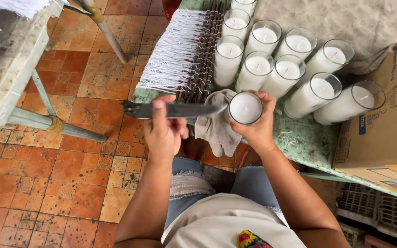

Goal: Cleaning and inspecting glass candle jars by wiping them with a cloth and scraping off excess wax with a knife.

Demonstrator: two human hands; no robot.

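Note:
My right hand (259, 124) grips a glass jar candle (245, 108) filled with white wax, its mouth facing up at me. My left hand (164, 131) holds a long dark flat blade (175, 110) level, and its tip reaches the rim of that jar. A grey cloth (217, 126) lies draped over the green table's edge (299, 138) just under the blade and the jar. Beyond them stand several more glass candles (258, 69) in rows on the table.
A bundle of white wicks on dark rods (180, 50) lies at the table's left end. A cardboard box (387, 128) sits at the right. Plastic crates (377, 213) are below it. A second worn table (5, 59) stands at the left on orange tile floor (60, 174).

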